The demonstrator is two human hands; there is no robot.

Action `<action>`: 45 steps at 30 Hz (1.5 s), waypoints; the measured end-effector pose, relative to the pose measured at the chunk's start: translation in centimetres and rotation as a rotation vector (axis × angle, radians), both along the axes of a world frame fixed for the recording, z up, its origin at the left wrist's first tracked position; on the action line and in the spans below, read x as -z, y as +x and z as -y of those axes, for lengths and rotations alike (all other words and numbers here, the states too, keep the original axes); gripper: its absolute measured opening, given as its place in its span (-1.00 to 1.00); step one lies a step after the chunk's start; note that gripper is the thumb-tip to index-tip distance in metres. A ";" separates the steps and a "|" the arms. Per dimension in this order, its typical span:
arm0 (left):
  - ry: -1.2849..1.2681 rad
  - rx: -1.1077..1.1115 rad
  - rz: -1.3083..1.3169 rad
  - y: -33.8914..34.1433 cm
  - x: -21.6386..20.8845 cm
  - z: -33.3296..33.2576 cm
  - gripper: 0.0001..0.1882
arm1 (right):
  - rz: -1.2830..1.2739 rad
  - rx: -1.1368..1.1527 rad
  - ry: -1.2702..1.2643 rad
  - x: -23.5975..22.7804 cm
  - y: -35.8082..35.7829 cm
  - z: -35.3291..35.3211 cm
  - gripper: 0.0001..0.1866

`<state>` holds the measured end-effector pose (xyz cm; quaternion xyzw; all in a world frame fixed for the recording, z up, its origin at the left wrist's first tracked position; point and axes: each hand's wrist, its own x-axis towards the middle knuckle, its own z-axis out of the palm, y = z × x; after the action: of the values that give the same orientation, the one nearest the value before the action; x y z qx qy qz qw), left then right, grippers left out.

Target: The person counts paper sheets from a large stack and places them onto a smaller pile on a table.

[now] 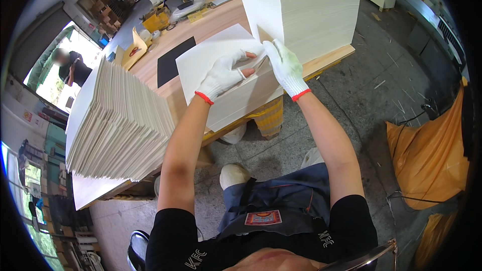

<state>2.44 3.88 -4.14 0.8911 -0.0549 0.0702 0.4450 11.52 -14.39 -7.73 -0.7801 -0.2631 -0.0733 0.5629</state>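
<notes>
A low stack of white paper or card sheets [236, 108] sits at the table's front edge. My left hand [221, 76], in a white knit glove with red cuff and bare fingertips, lies on its top sheet. Its thumb and forefinger are apart. At the stack's right end, my gloved right hand [285, 68] has its fingers pressed together around the edge of some sheets, which look slightly bent up there. Its thumb is partly hidden. Just behind that hand rises a tall stack of white sheets [321, 10].
A fanned, uneven stack of sheets [118, 125] stands left on the wooden table [211, 25]. Near it lie a black flat sheet [174, 61] and a yellow holder [135, 50]. Orange covering [427, 145] and a cable are on the right. Another person [75, 68] stands far left.
</notes>
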 end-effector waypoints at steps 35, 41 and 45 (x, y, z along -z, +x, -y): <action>0.116 -0.124 0.108 -0.4 0.0 0.8 -0.70 | 0.558 -0.085 -0.616 -2.8 1.6 2.7 -0.63; 0.145 -0.124 0.085 -0.7 -0.8 1.1 -0.70 | 0.012 -0.063 -0.255 -1.2 1.6 0.4 -0.56; 0.151 -0.067 0.192 -0.3 0.6 -0.3 -0.70 | -0.226 -0.154 -0.022 -0.2 1.5 0.3 -0.48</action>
<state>2.10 4.16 -4.71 0.9125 -0.0725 0.1660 0.3668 13.05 -14.70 -7.53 -0.7669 -0.2580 0.0612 0.5845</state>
